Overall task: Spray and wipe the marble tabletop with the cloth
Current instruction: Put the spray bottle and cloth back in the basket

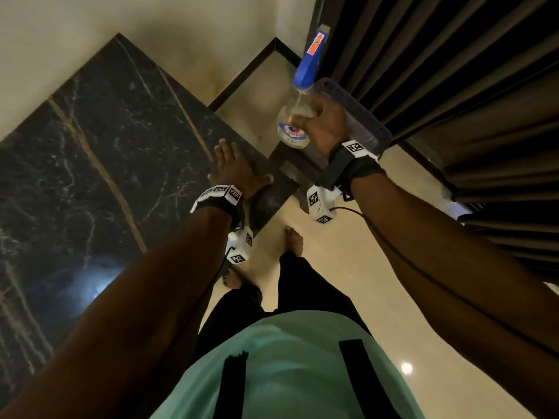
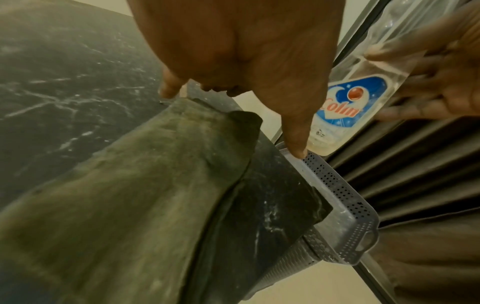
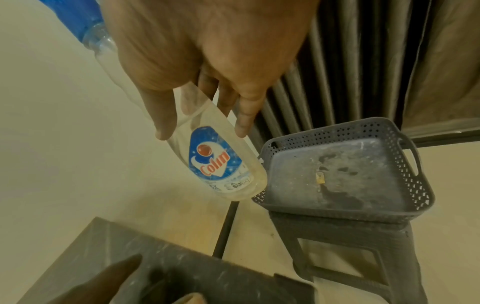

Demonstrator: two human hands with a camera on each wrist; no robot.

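Near-empty spray bottle [image 3: 207, 156] in right hand [image 1: 328, 124], above grey basket [image 3: 405, 185].

Mint-green shirt [image 1: 290, 367], black trousers [image 1: 305, 285], tag-marked wrist cameras [image 1: 320, 204], bare feet [image 1: 295, 240].

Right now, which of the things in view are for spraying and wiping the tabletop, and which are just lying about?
For the job:
- spray bottle, held in the right hand
- cloth, under the left hand
- marble tabletop

Just there:
- grey basket, on a stool
- curtain
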